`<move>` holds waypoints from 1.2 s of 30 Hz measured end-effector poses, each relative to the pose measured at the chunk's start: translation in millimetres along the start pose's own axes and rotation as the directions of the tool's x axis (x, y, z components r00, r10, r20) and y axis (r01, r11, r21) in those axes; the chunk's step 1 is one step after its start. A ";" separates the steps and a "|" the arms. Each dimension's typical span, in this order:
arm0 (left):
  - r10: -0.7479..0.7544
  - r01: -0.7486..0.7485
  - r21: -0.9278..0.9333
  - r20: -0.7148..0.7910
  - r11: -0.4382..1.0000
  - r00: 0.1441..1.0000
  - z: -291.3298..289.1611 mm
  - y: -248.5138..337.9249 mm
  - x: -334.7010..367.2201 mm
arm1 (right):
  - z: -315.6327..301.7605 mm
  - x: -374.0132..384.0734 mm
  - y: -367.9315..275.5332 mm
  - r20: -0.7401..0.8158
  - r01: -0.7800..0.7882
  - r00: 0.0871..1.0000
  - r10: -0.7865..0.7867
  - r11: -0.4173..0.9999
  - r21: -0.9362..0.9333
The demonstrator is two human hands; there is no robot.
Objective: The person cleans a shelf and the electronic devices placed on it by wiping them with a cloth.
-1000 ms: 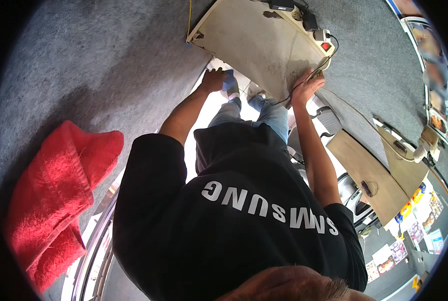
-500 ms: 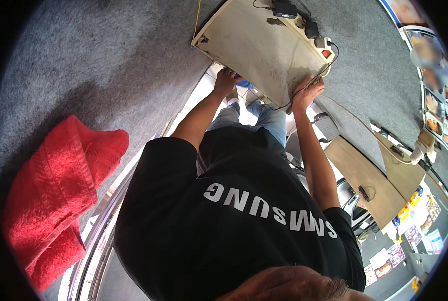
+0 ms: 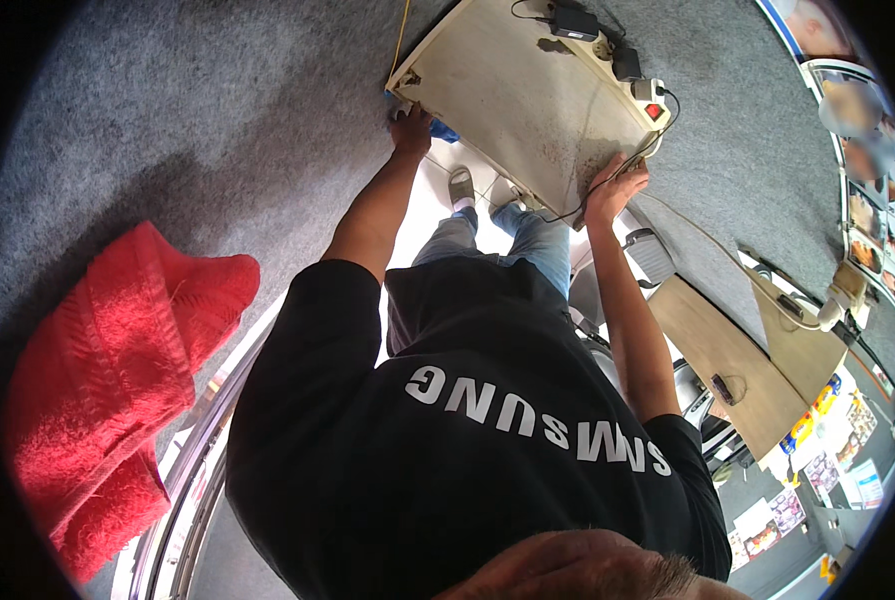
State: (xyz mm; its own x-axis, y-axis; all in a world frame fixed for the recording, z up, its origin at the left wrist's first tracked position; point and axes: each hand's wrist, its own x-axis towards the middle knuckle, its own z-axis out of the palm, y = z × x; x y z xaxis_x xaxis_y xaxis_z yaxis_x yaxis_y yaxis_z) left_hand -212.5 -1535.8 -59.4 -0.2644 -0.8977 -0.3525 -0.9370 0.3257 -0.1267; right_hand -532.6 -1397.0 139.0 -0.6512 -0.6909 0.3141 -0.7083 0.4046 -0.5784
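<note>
A stained beige shelf [image 3: 507, 95] with a worn front corner fills the upper middle. At its front left edge, near that corner, is my left hand [image 3: 412, 130]. A blue cloth [image 3: 444, 131] shows beside and under its fingers, pressed against the edge; the fingertips are partly hidden. My right hand [image 3: 615, 190] is closed around the shelf's front right corner, with the fingers on top. A thin black cable [image 3: 579, 212] runs by that hand.
A beige power strip [image 3: 627, 85] with a red switch, plugs and a black adapter [image 3: 573, 22] lies along the shelf's back. A red towel [image 3: 127, 380] hangs at left on grey carpet-like surfacing. To the right are a wooden desk [image 3: 707, 345] and a white cable [image 3: 707, 232].
My left hand has slid left along the shelf's front edge toward its left corner, and the blue cloth moved with it. My right hand stays at the right corner.
</note>
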 end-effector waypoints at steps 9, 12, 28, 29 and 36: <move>-0.215 0.520 -0.618 0.500 0.590 0.839 -67.7 72.2 4.0 | -8.2 -2.6 25.2 -0.027 -0.087 0.996 0.085 0.995 -0.050; 0.060 -0.054 -0.752 -0.019 0.657 0.998 -1.7 38.5 16.5 | -1.0 0.1 -10.5 0.026 -0.084 0.996 0.082 0.994 0.065; 0.263 -0.193 -0.645 0.012 0.739 0.965 10.1 118.6 -33.9 | -1.0 0.9 0.3 0.000 -0.125 0.992 0.125 0.990 0.063; 0.236 -0.158 -0.643 0.036 0.749 0.971 4.1 113.1 -37.1 | -2.3 0.9 -0.9 0.009 -0.144 0.990 0.144 0.987 0.067; 0.008 0.102 -0.941 0.110 0.321 0.994 -58.1 54.5 -98.7 | -5.9 0.7 0.9 0.015 -0.125 0.992 0.124 0.989 0.085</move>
State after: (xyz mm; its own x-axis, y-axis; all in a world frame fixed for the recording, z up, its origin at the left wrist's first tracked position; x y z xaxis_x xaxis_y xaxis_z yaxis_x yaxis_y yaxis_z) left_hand -250.7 -1446.7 22.4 -0.2448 -0.8570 -0.4535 -0.5432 -0.2662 0.7962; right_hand -535.3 -1393.5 143.1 -0.7296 -0.6445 0.2287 -0.5958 0.4349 -0.6751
